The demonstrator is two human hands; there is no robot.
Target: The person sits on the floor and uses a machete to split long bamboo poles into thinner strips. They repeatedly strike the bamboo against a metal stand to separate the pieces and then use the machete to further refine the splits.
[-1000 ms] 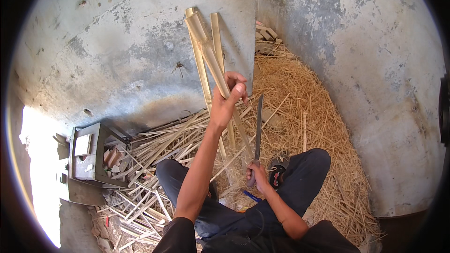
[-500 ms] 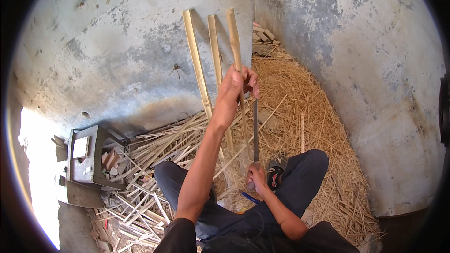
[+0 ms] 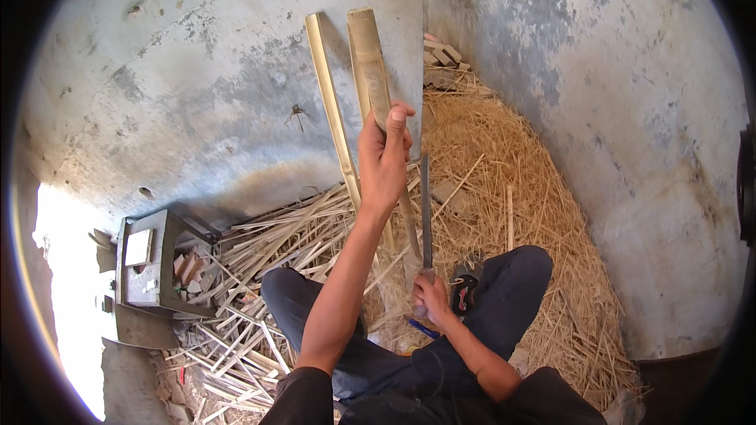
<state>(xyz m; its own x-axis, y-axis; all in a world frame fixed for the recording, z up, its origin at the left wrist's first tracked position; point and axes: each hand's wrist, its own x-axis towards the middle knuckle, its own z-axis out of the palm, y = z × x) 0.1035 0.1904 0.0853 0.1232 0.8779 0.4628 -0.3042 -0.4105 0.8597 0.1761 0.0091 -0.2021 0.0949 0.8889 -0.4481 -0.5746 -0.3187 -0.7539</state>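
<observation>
While gripping the bamboo strip overhead in the left hand, swung it upright from its earlier lean, beside a second slat. Kept the blade clenched below in the right hand, lined up against the strip.

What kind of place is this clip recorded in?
Probably a rough bamboo-splitting work corner: bare weathered concrete walls, a heap of pale straw-like shavings and a pile of split bamboo strips on the floor.
</observation>
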